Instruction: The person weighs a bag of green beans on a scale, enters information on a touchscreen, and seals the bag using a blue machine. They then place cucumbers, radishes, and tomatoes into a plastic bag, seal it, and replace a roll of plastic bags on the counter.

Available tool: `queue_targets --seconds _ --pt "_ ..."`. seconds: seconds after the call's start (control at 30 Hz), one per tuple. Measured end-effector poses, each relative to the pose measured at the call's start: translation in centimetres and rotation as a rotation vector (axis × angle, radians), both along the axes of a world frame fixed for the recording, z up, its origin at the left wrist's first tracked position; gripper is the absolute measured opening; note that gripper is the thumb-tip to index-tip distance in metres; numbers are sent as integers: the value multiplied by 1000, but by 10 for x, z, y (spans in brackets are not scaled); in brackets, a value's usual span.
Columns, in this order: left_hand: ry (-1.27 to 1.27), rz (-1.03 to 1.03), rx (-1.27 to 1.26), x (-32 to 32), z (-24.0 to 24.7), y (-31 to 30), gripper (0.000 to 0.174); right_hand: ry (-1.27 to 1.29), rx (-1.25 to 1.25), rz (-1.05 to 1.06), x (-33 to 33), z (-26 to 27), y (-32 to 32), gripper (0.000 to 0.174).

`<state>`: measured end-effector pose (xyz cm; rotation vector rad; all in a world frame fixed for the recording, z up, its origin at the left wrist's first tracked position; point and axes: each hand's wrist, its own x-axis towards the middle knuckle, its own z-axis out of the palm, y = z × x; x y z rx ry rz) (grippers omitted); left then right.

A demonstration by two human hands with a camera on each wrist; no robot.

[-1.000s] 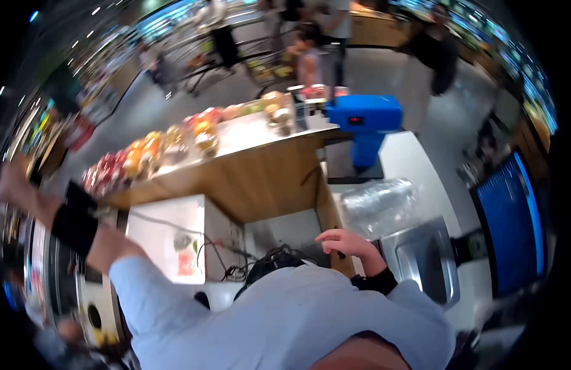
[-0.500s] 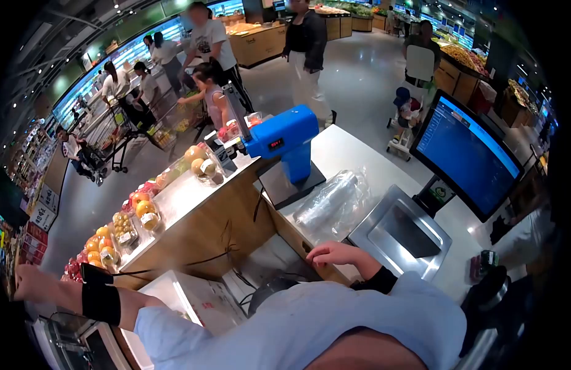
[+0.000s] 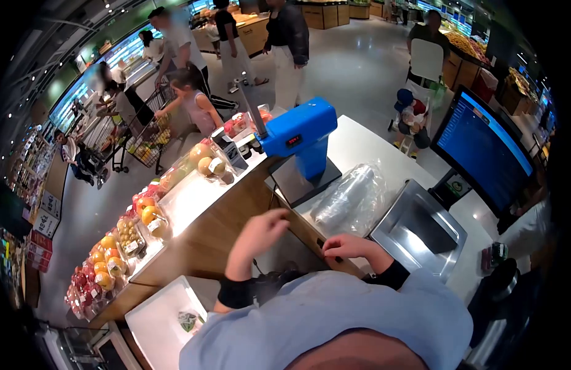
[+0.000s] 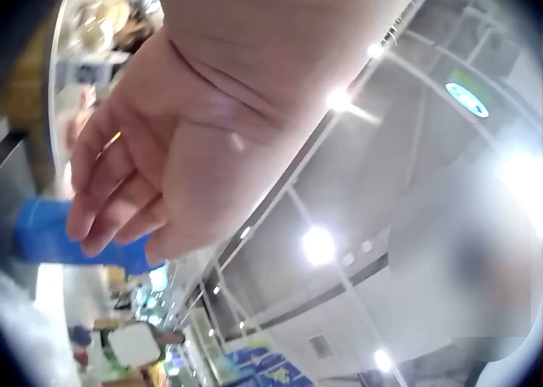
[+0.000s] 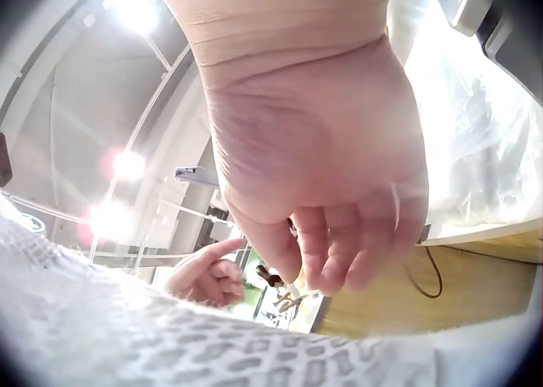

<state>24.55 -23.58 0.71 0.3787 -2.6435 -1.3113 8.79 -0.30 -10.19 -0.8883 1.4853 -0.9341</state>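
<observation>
My left hand (image 3: 259, 236) is raised in front of my body, over the gap behind the wooden counter. In the left wrist view its fingers (image 4: 110, 209) bend loosely with nothing between them. My right hand (image 3: 350, 246) hangs beside the counter's inner edge, near the metal scale (image 3: 421, 231). Loosely bent fingers (image 5: 339, 255) show in the right wrist view, and they hold nothing. Just beyond the right hand lies a clear plastic bag roll (image 3: 350, 197) on the white counter (image 3: 353, 139). A blue device on a post (image 3: 310, 132) stands behind the roll.
Packed fruit (image 3: 106, 262) lines the display ledge (image 3: 190, 206) on the left. A monitor (image 3: 483, 148) rises at the right. Below left is a white box (image 3: 156, 308). Shoppers, a girl and a shopping cart (image 3: 143, 148) are beyond the ledge.
My left hand has swung from the far left inward to the front of my body. The right hand stays near the counter edge. My head view has turned, and shoppers have shifted.
</observation>
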Motion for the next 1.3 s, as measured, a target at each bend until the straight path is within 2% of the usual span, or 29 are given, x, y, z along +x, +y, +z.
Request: queue_targets --seconds 0.03,0.1,0.13,0.2,0.23,0.3,0.33,0.4,0.47,0.57,0.63,0.73,0.87,0.93,1.1,1.3 --pt "-128 -181 66 -15 -20 7 33 2 5 8 0 0 -2 17" --pt "-232 -501 226 -40 -52 17 32 -11 65 -61 -3 4 -8 11" --pt "-282 -563 289 -50 -64 21 30 6 -80 -55 -3 2 -9 8" --pt "-360 -621 189 -66 -72 32 30 -32 13 -112 -9 -14 -10 9" --pt "-362 -656 181 -69 -72 32 30 57 13 -96 -9 -4 -10 11" --pt "-442 -645 278 -81 -69 35 31 42 -16 -189 -4 0 -4 13" --pt "-467 -725 242 -88 -72 36 31 36 -52 -223 -3 2 -2 15" --pt "-442 -714 357 -96 -84 34 32 40 -61 -305 -2 7 2 16" --pt "-478 -724 416 -103 -88 39 31 16 -11 -319 0 7 7 15" --pt "-457 -697 523 -111 -91 52 30 -36 -147 -438 2 -9 24 22" --pt "-482 -678 650 -122 -103 71 31 -108 -284 -521 10 6 47 28" --pt "-533 -665 775 -129 -104 97 29 -113 -266 -574 9 8 77 33" --pt "-545 -758 755 -136 -108 126 28 -125 -240 -654 16 10 111 30" --pt "-523 -929 680 -141 -107 134 29 -125 -251 -679 20 11 126 29" --pt "-648 -1034 750 -145 -113 165 29 -130 -172 -704 27 2 162 29" --pt "-801 -1131 670 -143 -118 205 25 -112 -92 -680 42 6 200 28"
